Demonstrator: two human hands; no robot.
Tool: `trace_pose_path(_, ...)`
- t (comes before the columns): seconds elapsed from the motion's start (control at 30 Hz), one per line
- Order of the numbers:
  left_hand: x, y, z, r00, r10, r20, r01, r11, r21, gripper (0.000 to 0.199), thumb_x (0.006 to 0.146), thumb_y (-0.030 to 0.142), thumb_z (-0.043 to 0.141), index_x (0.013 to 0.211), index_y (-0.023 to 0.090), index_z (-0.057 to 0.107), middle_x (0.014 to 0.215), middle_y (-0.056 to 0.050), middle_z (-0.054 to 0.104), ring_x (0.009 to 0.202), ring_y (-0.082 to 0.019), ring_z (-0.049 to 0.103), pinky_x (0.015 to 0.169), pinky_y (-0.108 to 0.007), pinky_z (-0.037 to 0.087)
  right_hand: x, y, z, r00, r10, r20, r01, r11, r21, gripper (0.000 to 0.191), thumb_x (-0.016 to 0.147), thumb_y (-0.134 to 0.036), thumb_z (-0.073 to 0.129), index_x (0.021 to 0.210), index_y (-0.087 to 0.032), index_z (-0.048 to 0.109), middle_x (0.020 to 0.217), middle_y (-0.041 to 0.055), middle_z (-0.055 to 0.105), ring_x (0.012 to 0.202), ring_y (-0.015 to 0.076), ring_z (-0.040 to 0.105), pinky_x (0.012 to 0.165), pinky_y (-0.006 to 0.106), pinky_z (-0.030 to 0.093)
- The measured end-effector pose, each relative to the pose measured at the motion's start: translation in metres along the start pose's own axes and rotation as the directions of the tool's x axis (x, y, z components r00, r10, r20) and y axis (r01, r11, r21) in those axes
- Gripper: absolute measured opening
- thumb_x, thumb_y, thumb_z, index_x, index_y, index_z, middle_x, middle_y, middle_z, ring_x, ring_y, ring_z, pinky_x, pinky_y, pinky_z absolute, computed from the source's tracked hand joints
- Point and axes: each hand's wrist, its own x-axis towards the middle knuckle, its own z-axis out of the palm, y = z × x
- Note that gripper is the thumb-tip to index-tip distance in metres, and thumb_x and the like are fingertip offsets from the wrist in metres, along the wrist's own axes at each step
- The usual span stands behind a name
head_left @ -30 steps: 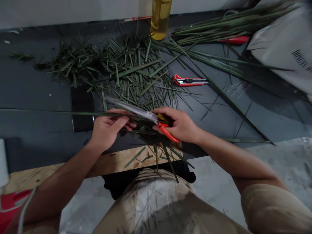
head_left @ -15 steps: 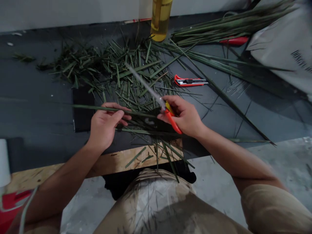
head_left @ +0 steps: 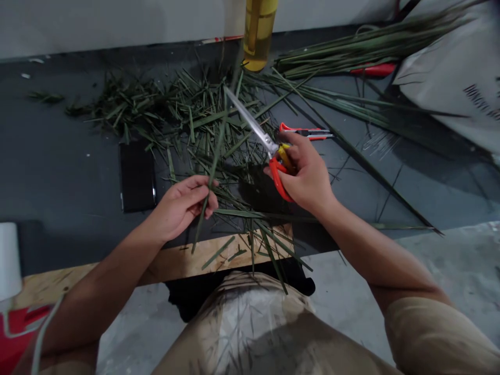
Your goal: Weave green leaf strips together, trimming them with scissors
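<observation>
Between thumb and fingers, my left hand (head_left: 187,204) pinches a long green leaf strip (head_left: 219,151), which slants up and away over the table. My right hand (head_left: 307,174) is wrapped round the red and yellow handles of a pair of scissors (head_left: 250,119). Their long metal blades look closed and point up and to the left, apart from the held strip's lower part. Beneath and beyond both hands spreads a pile of cut leaf pieces (head_left: 195,112). Just behind my right hand lies a red utility knife (head_left: 308,131).
A black phone (head_left: 137,177) lies left of my left hand. A bottle of yellow liquid (head_left: 258,36) stands near the wall. A bundle of long leaves (head_left: 351,47) lies at back right beside a pale bag (head_left: 449,78). A plywood strip (head_left: 172,263) edges the dark table (head_left: 70,192).
The leaf strip in my left hand has swung from nearly level to steeply slanted. My right hand has moved slightly right with the scissors, away from the strip.
</observation>
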Motion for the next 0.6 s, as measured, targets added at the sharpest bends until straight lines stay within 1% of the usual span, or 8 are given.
trace_pose_path(0.1,0.003,0.005,-0.002,0.992,-0.002,-0.125,-0.009,0.996,-0.090,0.020,0.080,0.029,0.085,0.083,0.016,0.070,0.072,-0.004,0.072,0.060,-0.014,0.066,0.050,-0.021,0.053,0.003,0.002,-0.004,1.000,-0.026,0.002,0.025,0.974,-0.225,0.064,0.092,-0.030,0.064,0.154,-0.021,0.048,0.127,0.0123,0.072,0.107,0.0273,0.071,0.096,0.045,0.059)
trace_pose_path(0.17,0.002,0.009,-0.002,0.990,-0.039,-0.136,0.022,0.992,-0.125,0.020,0.080,0.028,0.085,0.079,0.016,0.068,0.074,-0.003,0.071,0.060,-0.012,0.067,0.050,-0.019,0.054,0.004,0.000,-0.005,1.000,-0.021,0.020,0.027,0.928,-0.373,0.067,0.089,-0.027,0.064,0.154,-0.020,0.051,0.130,0.0137,0.073,0.115,0.0317,0.069,0.101,0.049,0.056)
trace_pose_path(0.27,-0.001,0.010,-0.002,0.997,-0.064,-0.035,0.060,0.992,-0.115,0.032,0.071,0.035,0.094,0.076,0.014,0.070,0.065,0.000,0.066,0.052,-0.010,0.061,0.047,-0.018,0.052,0.004,-0.001,-0.003,1.000,0.001,0.010,0.005,0.838,-0.546,0.069,0.089,-0.028,0.066,0.155,-0.017,0.052,0.123,0.0153,0.077,0.113,0.0340,0.070,0.096,0.047,0.057)
trace_pose_path(0.37,-0.002,0.007,-0.002,0.995,-0.081,0.059,0.084,0.995,-0.059,0.040,0.065,0.042,0.099,0.078,0.013,0.075,0.059,0.000,0.064,0.049,-0.010,0.060,0.047,-0.019,0.052,0.003,-0.003,-0.002,0.998,-0.033,0.046,0.055,0.776,-0.628,0.051,0.093,-0.032,0.066,0.143,-0.019,0.066,0.124,0.0140,0.078,0.109,0.0317,0.072,0.087,0.040,0.058)
trace_pose_path(0.43,-0.003,0.004,-0.002,0.992,-0.097,0.078,0.099,0.995,-0.023,0.040,0.067,0.044,0.098,0.081,0.013,0.077,0.060,-0.001,0.066,0.050,-0.011,0.061,0.047,-0.019,0.051,0.003,-0.006,-0.004,0.997,-0.069,0.037,0.077,0.775,-0.628,0.033,0.097,-0.035,0.063,0.124,-0.021,0.076,0.118,0.0115,0.080,0.103,0.0287,0.074,0.083,0.037,0.056)
trace_pose_path(0.5,-0.004,0.003,-0.002,0.990,-0.115,0.085,0.114,0.993,0.017,0.039,0.069,0.046,0.096,0.083,0.014,0.077,0.062,-0.001,0.067,0.052,-0.010,0.061,0.046,-0.018,0.049,0.003,-0.010,-0.007,0.994,-0.098,-0.045,0.055,0.823,-0.565,0.028,0.100,-0.037,0.060,0.107,-0.020,0.080,0.103,0.0100,0.082,0.093,0.0248,0.075,0.079,0.034,0.054)
trace_pose_path(0.57,-0.005,0.002,-0.002,0.985,-0.141,0.099,0.133,0.988,0.083,0.039,0.072,0.047,0.094,0.083,0.015,0.077,0.063,-0.001,0.067,0.053,-0.010,0.060,0.046,-0.017,0.047,0.003,-0.015,-0.007,0.992,-0.075,-0.105,0.032,0.931,-0.363,0.030,0.100,-0.041,0.061,0.101,-0.018,0.080,0.088,0.0077,0.079,0.079,0.0192,0.071,0.072,0.031,0.052)
trace_pose_path(0.6,-0.006,0.002,-0.001,0.979,-0.164,0.118,0.149,0.980,0.134,0.038,0.073,0.047,0.093,0.083,0.014,0.076,0.063,-0.001,0.067,0.052,-0.010,0.060,0.046,-0.017,0.046,0.002,-0.017,-0.006,0.997,-0.034,-0.066,0.021,0.981,-0.193,0.032,0.099,-0.045,0.063,0.103,-0.017,0.078,0.082,0.0055,0.077,0.071,0.0158,0.068,0.067,0.028,0.050)
